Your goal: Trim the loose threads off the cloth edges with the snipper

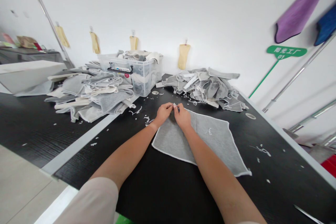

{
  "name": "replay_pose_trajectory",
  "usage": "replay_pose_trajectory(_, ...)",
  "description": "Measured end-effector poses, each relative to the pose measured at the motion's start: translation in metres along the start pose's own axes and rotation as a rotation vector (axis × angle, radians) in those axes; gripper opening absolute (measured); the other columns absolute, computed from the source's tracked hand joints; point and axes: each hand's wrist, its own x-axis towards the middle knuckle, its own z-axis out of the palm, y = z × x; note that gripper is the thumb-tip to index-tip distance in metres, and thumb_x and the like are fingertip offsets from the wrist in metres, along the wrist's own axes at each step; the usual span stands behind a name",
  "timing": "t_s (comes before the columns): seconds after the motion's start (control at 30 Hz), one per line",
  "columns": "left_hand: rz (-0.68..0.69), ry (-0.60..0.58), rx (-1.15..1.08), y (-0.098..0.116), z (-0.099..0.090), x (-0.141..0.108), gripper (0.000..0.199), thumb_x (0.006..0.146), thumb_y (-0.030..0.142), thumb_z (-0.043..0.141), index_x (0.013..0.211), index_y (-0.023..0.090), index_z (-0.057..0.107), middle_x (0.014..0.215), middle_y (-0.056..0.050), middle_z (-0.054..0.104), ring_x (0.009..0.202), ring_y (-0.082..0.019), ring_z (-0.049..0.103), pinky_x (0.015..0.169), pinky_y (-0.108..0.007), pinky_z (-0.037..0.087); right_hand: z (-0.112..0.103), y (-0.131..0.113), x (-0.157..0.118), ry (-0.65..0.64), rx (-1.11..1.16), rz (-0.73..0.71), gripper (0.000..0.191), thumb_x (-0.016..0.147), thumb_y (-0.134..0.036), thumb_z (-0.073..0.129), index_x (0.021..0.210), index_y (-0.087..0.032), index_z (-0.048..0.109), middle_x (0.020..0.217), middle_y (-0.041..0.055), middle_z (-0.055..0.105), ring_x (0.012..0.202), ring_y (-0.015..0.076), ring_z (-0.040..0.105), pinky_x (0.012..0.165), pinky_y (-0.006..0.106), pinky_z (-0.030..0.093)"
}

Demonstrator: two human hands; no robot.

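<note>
A grey cloth (pixel 212 133) with white stitched edges lies spread on the black table, a loose white thread on its surface. At its far left corner, my left hand (pixel 164 112) pinches the edge between closed fingers. Touching or nearly touching it, my right hand (pixel 182 114) is closed at the same corner around a small dark tool (pixel 179 109), mostly hidden by the fingers. The fingertips of both hands meet there.
Piles of grey cloths lie at the left (pixel 97 91) and back right (pixel 210 85). A clear bin (pixel 147 77) full of cloths stands between them. Thread scraps dot the black table (pixel 157 189). Metal scissors or a blade (pixel 307 214) lie at the lower right.
</note>
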Motion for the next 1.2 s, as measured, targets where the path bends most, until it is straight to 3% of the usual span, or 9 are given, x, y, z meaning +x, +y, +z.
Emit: replay_pose_trajectory(1.2,-0.018,0.004,-0.008,-0.0052,0.0008,0.0018,0.027,0.093,0.034,0.059,0.097,0.022,0.083,0.093,-0.002,0.080,0.085,-0.017,0.071,0.084,-0.025,0.053,0.0017,0.0037,0.0015,-0.006,0.069,-0.047,0.039,0.111,-0.050,0.029,0.114,-0.024,0.057,0.098,0.0051,0.075,0.086,0.0208,0.069,0.070,0.027,0.035)
